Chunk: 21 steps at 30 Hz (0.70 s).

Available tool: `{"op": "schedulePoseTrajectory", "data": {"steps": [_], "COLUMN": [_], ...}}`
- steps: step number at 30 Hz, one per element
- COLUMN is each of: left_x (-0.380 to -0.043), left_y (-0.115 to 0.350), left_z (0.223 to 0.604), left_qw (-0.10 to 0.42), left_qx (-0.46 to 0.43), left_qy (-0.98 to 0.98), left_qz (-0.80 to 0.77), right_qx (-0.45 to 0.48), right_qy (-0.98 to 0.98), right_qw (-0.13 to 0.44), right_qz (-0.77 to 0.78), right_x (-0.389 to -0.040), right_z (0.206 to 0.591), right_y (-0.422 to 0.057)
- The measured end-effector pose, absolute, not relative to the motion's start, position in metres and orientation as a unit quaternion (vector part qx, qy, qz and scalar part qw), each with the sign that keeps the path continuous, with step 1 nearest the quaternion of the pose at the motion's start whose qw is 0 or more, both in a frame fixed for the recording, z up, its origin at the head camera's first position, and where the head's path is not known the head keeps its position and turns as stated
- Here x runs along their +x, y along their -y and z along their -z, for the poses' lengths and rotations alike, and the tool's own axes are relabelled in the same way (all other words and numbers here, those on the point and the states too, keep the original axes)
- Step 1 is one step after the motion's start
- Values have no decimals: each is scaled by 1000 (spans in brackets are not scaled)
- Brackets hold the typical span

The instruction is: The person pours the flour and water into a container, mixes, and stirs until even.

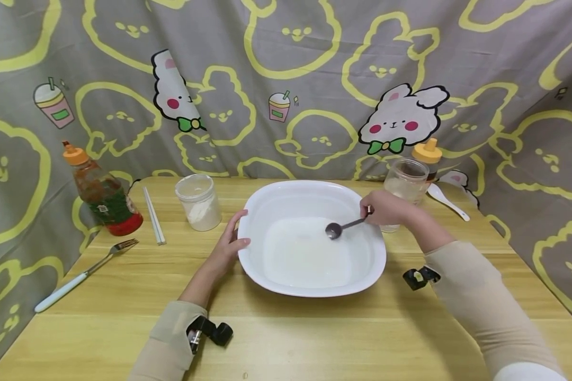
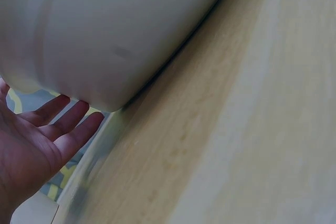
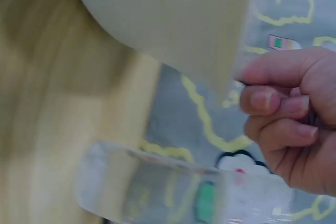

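Note:
A white plastic basin (image 1: 310, 291) stands in the middle of the wooden table, with a shallow whitish layer over its bottom. My right hand (image 1: 383, 208) pinches the handle of a dark metal measuring spoon (image 1: 333, 230) above the basin's right side. The spoon's bowl hangs inside the basin. In the right wrist view, the right hand's (image 3: 289, 114) fingers are curled at the rim and the spoon is mostly hidden. At the left rim, my left hand (image 1: 226, 246) touches the basin with spread, nearly straight fingers; the left wrist view shows fingertips against its outer wall (image 2: 121, 30).
Left of the basin are a jar of white powder (image 1: 200, 206), chopsticks (image 1: 154, 217), a fork (image 1: 88, 272) and a red sauce bottle (image 1: 106, 198). Behind my right hand stand a clear jar (image 1: 405, 180) and a yellow-capped bottle (image 1: 427, 152); a white spoon (image 1: 448, 202) lies beside them.

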<state>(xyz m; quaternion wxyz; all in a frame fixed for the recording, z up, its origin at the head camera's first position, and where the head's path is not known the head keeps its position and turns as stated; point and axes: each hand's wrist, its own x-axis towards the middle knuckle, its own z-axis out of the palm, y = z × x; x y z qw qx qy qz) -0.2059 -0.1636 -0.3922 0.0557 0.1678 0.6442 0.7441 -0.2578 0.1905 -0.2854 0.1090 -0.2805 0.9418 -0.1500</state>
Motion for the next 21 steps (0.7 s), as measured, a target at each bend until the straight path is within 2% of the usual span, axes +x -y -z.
{"op": "schedulePoseTrajectory", "data": {"steps": [4, 10, 15, 21], "left_x": [-205, -205, -207, -207], "left_y": [164, 165, 164, 165], "left_z": [392, 392, 392, 394], "left_qw": [56, 60, 62, 60], "left_qx": [167, 161, 162, 169], "left_qy": [-645, -646, -646, -641], "left_qz": [-744, -743, -743, -747], "right_qx": [-270, -262, -254, -313], "right_qy": [-942, -926, -902, -848], "right_qw": [79, 67, 118, 238], "right_qz": [185, 261, 327, 355], "right_x": [-263, -267, -267, -253], "right_z": [302, 322, 335, 335], "right_y": [-176, -145, -125, -116]}}
